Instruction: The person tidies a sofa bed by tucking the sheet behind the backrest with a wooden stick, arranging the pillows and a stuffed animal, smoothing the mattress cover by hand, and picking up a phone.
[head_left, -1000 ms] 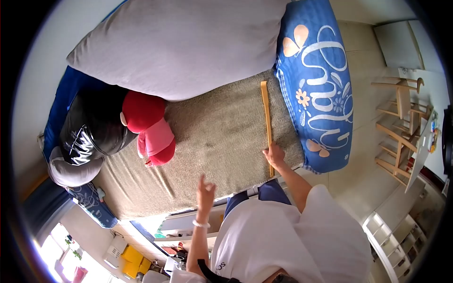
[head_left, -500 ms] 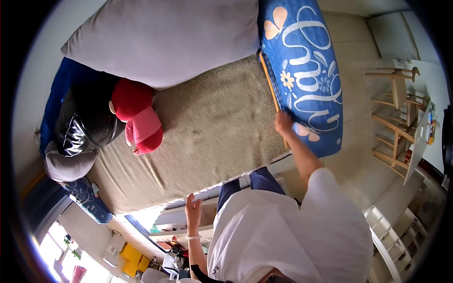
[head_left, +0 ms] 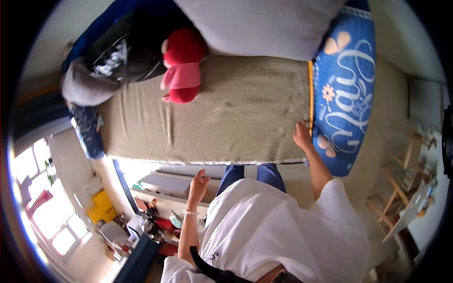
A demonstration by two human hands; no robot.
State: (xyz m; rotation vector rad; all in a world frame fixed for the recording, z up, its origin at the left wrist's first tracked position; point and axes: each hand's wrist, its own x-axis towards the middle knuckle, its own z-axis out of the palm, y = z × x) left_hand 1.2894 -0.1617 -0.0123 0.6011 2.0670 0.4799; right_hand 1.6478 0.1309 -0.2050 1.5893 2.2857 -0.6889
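My right hand [head_left: 302, 135] is over the right end of the brown-grey sofa seat cover [head_left: 255, 108], just left of an orange strip [head_left: 311, 89]. Its fingers point forward and hold nothing I can see; whether they touch the cover is unclear. The orange strip runs along the seam between the seat and an armrest in a blue cover [head_left: 349, 99] with white lettering and flowers. My left hand [head_left: 199, 183] hangs in the air before the seat's front edge, empty, with its fingers loosely bent and apart.
A red and pink plush toy [head_left: 184, 70] sits on the seat near a shiny black bag-like item [head_left: 127, 52] and a small grey cushion [head_left: 87, 85]. A large grey cushion [head_left: 269, 28] leans at the back. Wooden chairs [head_left: 396, 188] stand at the right.
My right hand has come away from the orange strip, slightly leftward over the seat cover. My left hand stays free in the air. The camera view has shifted and turned.
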